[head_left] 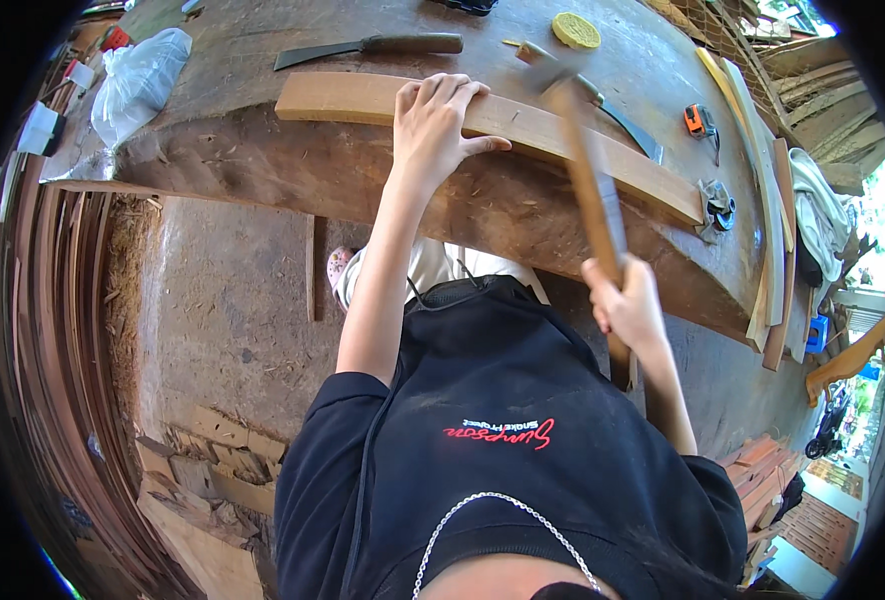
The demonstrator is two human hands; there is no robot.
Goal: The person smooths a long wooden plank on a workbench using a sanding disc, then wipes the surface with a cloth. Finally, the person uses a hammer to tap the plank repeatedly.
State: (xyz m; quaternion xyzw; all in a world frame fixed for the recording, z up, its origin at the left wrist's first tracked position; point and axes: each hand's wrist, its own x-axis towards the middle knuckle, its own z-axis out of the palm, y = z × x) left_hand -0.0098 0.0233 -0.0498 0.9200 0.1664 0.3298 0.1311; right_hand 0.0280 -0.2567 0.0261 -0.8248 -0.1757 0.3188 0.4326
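A long pale-brown wooden plank (338, 98) lies along the near edge of the workbench (233, 70). My left hand (438, 125) grips it left of its middle, fingers over the top and thumb stretched along the near side. My right hand (623, 305) is closed around the wooden handle of a hammer (593, 190), raised over the bench. The hammer's head is smeared by motion, so whether it touches anything cannot be told. Behind the plank lies a flat-bladed chisel (413, 44). A second chisel (628, 125), partly hidden by the hammer, lies to the right.
A yellow round disc (576, 30) and an orange tape measure (700, 122) lie on the bench. A metal clamp-like piece (718, 207) sits by the plank's right end. Wood strips (771, 200) line the right edge; a white plastic bag (141, 85) stands far left. Timber (58, 350) is stacked left.
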